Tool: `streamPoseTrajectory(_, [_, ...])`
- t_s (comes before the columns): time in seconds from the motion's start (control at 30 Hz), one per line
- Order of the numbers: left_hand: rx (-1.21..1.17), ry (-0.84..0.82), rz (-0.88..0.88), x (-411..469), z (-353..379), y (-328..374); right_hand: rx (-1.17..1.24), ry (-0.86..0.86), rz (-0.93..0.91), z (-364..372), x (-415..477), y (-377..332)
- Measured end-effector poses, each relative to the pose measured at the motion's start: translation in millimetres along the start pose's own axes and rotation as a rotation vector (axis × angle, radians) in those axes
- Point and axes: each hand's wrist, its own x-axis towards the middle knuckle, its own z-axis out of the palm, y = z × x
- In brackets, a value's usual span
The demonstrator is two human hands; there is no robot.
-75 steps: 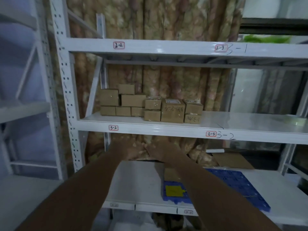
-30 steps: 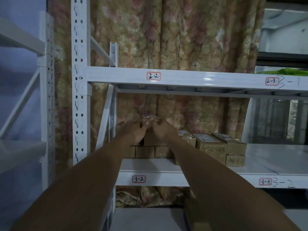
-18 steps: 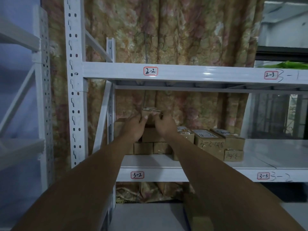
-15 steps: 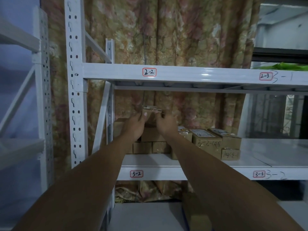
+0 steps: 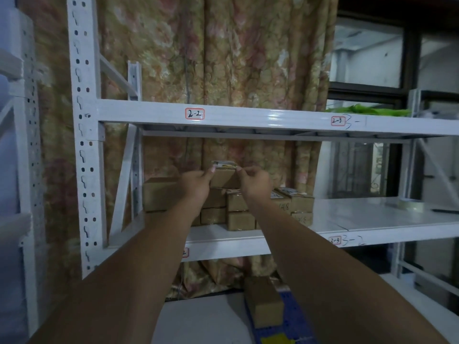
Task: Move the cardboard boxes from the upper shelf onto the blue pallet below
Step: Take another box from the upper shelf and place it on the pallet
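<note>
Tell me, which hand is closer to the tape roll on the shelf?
Right. The right hand grips the top box at its right end, left of the tape roll; the left hand grips the box's left end, farther away.

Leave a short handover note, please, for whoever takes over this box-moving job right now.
Hands: left hand and right hand grip the top box of the stack from either side; I cannot tell if it is clear of the box beneath.
Things: the other boxes sit stacked on the upper shelf; the blue pallet lies below.
Done: one box is on the pallet.
Left: bring the held box down to the pallet, then the rest of the stack.
</note>
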Motion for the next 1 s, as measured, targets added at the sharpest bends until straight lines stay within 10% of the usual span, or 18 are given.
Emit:
streamPoseTrajectory(0.5, [-0.383, -0.382, -0.348, -119.7, 178.3, 12.7, -0.092, 0.326, 0.265, -214.6, -27.4, 55.0])
streamPoseTrajectory(1.0, [-0.225, -0.632, -0.563, -279.1, 386.3, -61.7, -0.425, 0.44, 0.537, -420.8, -40.7, 218.7])
